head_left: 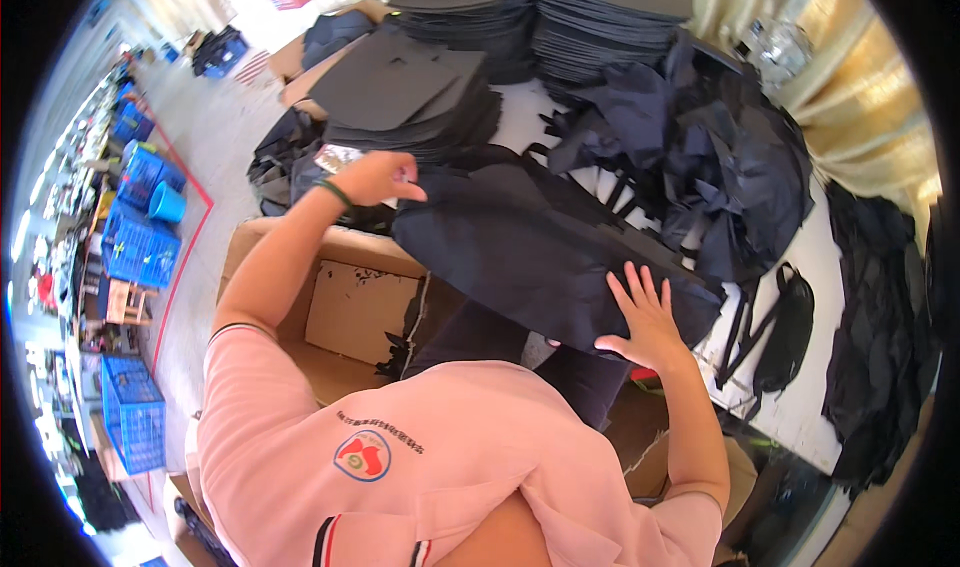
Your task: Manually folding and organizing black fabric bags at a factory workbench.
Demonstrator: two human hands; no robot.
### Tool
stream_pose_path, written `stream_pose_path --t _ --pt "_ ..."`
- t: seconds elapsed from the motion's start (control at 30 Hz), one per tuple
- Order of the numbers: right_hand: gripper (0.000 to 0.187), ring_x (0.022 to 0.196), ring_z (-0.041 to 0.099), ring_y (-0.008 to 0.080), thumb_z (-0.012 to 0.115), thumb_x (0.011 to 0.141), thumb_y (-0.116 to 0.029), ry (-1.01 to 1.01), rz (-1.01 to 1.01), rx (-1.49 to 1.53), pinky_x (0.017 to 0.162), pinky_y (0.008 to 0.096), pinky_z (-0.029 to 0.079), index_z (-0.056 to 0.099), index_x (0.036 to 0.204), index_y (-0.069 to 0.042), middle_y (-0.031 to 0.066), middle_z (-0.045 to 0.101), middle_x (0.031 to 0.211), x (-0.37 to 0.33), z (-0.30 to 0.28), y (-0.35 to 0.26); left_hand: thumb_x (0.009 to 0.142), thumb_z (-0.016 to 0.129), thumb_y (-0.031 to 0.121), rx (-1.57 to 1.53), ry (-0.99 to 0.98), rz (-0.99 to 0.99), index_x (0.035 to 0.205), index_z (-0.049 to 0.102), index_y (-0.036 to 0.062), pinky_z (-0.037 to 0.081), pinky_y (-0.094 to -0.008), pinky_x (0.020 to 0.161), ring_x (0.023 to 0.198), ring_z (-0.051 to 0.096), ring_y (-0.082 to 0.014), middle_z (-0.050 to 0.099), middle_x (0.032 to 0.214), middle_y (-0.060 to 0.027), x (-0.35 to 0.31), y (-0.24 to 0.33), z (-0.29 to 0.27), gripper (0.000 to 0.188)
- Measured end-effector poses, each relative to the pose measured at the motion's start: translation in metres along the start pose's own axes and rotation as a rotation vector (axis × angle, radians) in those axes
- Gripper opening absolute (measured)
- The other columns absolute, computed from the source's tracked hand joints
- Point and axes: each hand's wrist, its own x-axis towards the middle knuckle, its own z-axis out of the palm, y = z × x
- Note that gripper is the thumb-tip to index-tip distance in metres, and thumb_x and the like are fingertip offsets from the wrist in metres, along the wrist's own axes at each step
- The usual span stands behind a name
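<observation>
A dark piece of black fabric (pixel 510 237), perhaps a bag part, lies spread across the table in front of me, its near edge over my lap. My right hand (pixel 645 322) rests flat on its right end with the fingers spread. At its left end is my left hand (pixel 375 179), fingers curled in and thumb pointing right. What those fingers hold, if anything, cannot be made out. Just beyond my left hand stands a stack of dark flat panels (pixel 400 87).
More panel stacks (pixel 615 17) stand at the back. Crumpled black fabric (pixel 720 157) heaps at the right, near a small black strapped pouch (pixel 785 332) on the white table (pixel 815 397). An open cardboard box (pixel 355 312) sits below my left arm. Blue crates (pixel 135 412) line the far left.
</observation>
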Motion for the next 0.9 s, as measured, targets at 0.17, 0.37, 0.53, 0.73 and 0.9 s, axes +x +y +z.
stream_pose_path --t 0.17,0.37,0.53,0.73,0.9 --pt "0.108 0.151 0.009 0.0352 0.08 0.069 -0.049 -0.013 0.052 -0.016 0.12 0.0561 0.005 0.024 0.156 -0.02 0.0138 0.014 0.163 0.002 0.001 -0.008 0.076 0.082 0.034 0.174 -0.023 -0.013 0.1 0.06 0.0068 0.049 -0.0403 0.073 0.082 0.064 -0.0325 0.064 0.083 -0.0115 -0.002 -0.051 0.057 0.043" --pt "0.108 0.151 0.009 0.0343 0.081 0.068 -0.048 -0.014 0.061 -0.009 0.12 0.0543 0.004 0.024 0.156 -0.02 0.0132 0.012 0.163 0.001 0.001 -0.007 0.081 0.073 0.02 0.153 0.183 0.071 0.101 0.061 0.0092 0.05 -0.0414 0.082 0.096 0.063 -0.0331 0.064 0.098 -0.013 -0.006 -0.068 0.057 0.026" --pt "0.108 0.151 0.008 0.0338 0.082 0.068 -0.047 -0.006 0.057 -0.002 0.12 0.0541 0.004 0.025 0.155 -0.02 0.0124 0.013 0.164 0.004 0.001 -0.009 0.084 0.066 0.014 0.174 0.285 0.205 0.102 0.066 0.0075 0.051 -0.039 0.079 0.091 0.065 -0.0297 0.065 0.096 -0.0136 -0.003 -0.098 0.075 0.019" --pt "0.108 0.151 0.008 0.0337 0.082 0.068 -0.046 -0.009 0.058 0.005 0.12 0.0541 0.004 0.024 0.156 -0.021 0.0123 0.012 0.164 0.001 0.001 -0.005 0.093 0.061 0.013 -0.618 0.153 -0.176 0.097 0.065 -0.0029 0.052 -0.023 0.062 0.07 0.062 -0.0079 0.065 0.08 -0.0031 -0.004 -0.084 0.014 0.017" --pt "0.091 0.148 0.02 0.035 0.08 0.074 -0.04 -0.015 0.002 0.025 0.119 0.0522 0.015 0.036 0.151 -0.016 0.0154 0.028 0.158 0.005 -0.016 0.0 0.092 0.065 0.012 -0.6 0.264 -0.053 0.102 0.061 0.0001 0.047 -0.0207 0.058 0.064 0.055 -0.0049 0.06 0.075 0.0011 -0.022 0.004 -0.02 0.016"
